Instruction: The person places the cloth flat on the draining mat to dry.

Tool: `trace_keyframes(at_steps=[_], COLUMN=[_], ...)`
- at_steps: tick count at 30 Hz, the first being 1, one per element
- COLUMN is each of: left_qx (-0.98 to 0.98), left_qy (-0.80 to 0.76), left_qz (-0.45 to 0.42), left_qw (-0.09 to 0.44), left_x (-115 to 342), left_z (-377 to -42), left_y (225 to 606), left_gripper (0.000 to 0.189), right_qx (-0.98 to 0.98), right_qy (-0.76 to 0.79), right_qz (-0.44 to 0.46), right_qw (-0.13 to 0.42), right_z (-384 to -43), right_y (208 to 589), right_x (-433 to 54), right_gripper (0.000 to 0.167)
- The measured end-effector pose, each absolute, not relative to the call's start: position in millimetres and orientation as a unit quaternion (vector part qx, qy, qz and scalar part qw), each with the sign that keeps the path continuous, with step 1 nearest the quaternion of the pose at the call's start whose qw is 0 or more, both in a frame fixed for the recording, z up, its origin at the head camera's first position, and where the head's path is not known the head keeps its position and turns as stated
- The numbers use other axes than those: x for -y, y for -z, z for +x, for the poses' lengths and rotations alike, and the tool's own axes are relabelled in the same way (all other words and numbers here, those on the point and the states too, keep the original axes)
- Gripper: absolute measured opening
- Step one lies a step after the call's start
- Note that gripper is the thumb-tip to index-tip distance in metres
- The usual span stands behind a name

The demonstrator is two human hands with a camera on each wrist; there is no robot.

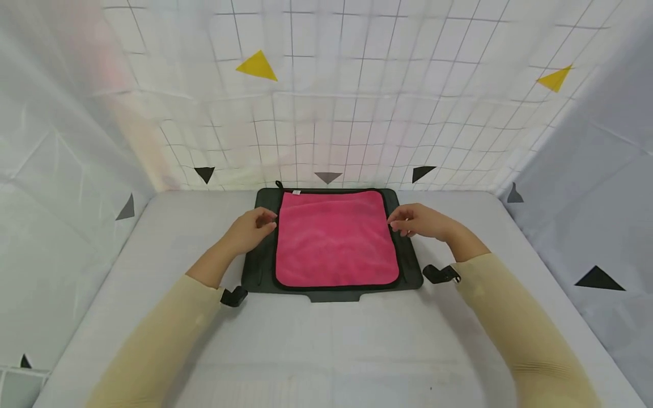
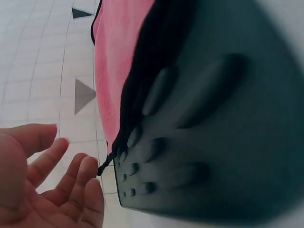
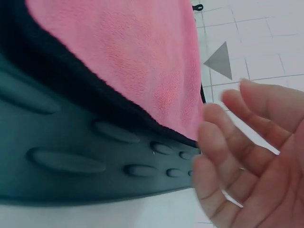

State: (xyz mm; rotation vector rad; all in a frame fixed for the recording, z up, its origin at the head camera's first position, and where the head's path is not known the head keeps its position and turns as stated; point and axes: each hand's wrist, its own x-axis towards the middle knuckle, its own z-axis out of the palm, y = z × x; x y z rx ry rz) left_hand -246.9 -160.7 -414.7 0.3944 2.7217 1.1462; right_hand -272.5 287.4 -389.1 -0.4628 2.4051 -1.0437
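Note:
A pink cloth (image 1: pixel 334 241) with a black border lies spread flat on a dark green-grey mat (image 1: pixel 334 296) that has raised oval bumps. At the cloth's left edge is my left hand (image 1: pixel 250 229), its fingers loosely bent and holding nothing. My right hand (image 1: pixel 419 221) hovers by the opposite edge, fingers relaxed, with nothing gripped. In the left wrist view the left hand (image 2: pixel 57 185) is apart from the mat's rim, near a small black loop at the cloth's corner. The right wrist view has the right hand (image 3: pixel 256 147) beside the cloth's edge (image 3: pixel 142 114); whether the fingertips touch it, I cannot tell.
The mat sits near the back of a white-covered table (image 1: pixel 331 351). Behind it rises a white gridded curtain (image 1: pixel 326 136) with yellow and black triangles. Pale sheets (image 1: pixel 586 187) stand along both sides. Each wrist carries a small black camera (image 1: pixel 440 274).

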Motion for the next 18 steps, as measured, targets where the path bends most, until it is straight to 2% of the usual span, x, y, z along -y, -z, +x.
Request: trace_keyframes(at_steps=[10, 18], left_qx=[-0.905, -0.900], left_qy=[-0.410, -0.428], left_qz=[0.099, 0.079], left_qw=[0.061, 0.032], left_x=[152.4, 142.9], left_z=[-279.7, -295.9], left_y=[417.4, 424.5], left_gripper=[0.036, 0.033], right_qx=[-0.893, -0.906], right_qy=[0.398, 0.389], right_qz=[-0.140, -0.117], right_qw=[0.155, 0.121], right_z=[-298.2, -314.7], right_y=[400.4, 407.0], right_x=[-276.4, -271.9], right_gripper=[0.032, 0.033])
